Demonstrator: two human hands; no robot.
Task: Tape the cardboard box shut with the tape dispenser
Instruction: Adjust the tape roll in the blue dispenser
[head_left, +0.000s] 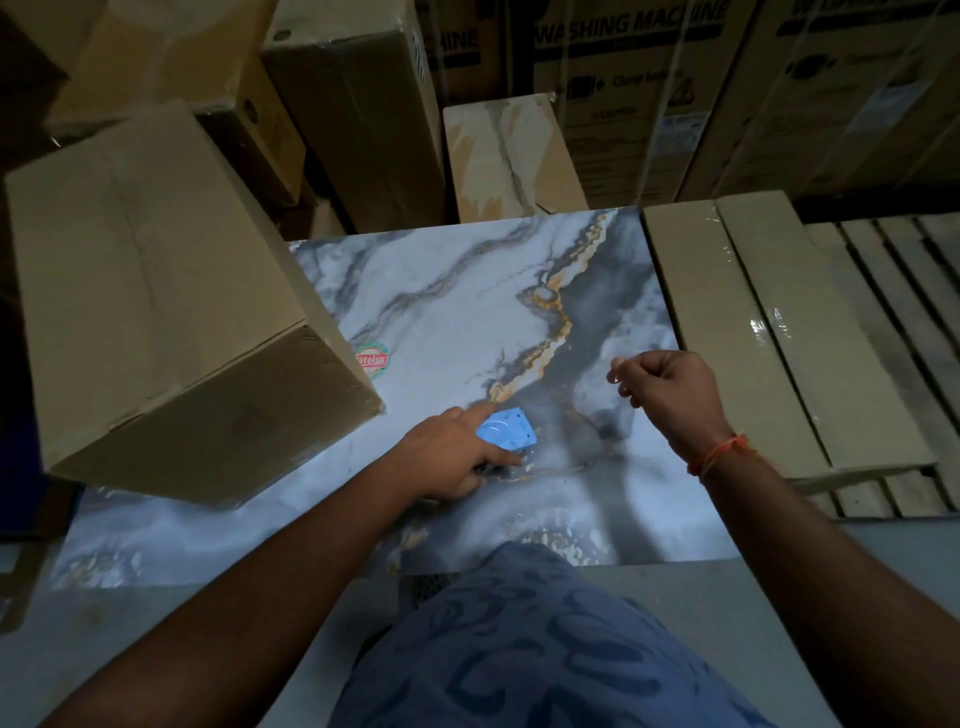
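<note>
The cardboard box (156, 291) is seen at about nine o'clock, resting on the left edge of the marble-patterned table (467, 291), one corner overhanging toward the viewer; its visible flaps lie closed. Just beside that corner, a round red and green sticker (372, 358) is seen on the table.

Near the centre, at about six o'clock from the table's middle, a pale blue tape dispenser (506, 427) is held by the left hand (457, 457), the fingers closed around its lower part and the index finger stretched along its upper edge. Only its blue body is shown; the roll cannot be made out.

At about three o'clock from the dispenser, well apart from it, the right hand (670, 395) is raised and loosely clenched, thumb and forefinger pinched on what appears to be a thin clear strip; this cannot be told with certainty. An orange thread (719, 454) is worn on that wrist.

At two o'clock a long flat carton (769, 332) wrapped in clear film lies on wooden slats (914, 291). Large cartons (623, 104) are stacked at twelve o'clock.
</note>
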